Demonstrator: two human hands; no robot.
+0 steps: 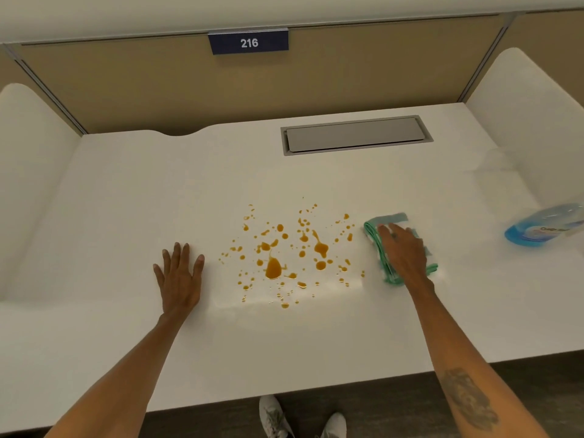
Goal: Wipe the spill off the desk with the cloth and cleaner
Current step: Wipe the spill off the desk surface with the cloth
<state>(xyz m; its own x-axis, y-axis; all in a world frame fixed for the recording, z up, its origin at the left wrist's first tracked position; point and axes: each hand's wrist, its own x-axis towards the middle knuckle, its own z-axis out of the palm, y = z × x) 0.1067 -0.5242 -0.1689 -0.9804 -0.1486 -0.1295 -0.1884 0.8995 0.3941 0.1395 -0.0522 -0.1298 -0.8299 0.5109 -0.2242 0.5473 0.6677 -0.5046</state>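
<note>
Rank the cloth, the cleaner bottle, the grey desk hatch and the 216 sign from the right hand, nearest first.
From the right hand:
1. Green cloth, under the palm.
2. Cleaner bottle, blurred, at the right edge.
3. Grey desk hatch, toward the back.
4. 216 sign, on the back partition.

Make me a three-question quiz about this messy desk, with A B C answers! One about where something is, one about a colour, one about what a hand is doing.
1. Where is the cloth?
A. right of the spill
B. left of the spill
C. on the floor

2. What colour is the spill?
A. blue
B. orange-brown
C. purple

3. What is the left hand doing?
A. holding a bottle
B. making a fist
C. lying flat on the desk

Answers:
1 A: it lies under the right hand, right of the drops.
2 B: the drops look orange-brown.
3 C: palm down, fingers spread, empty.
</note>
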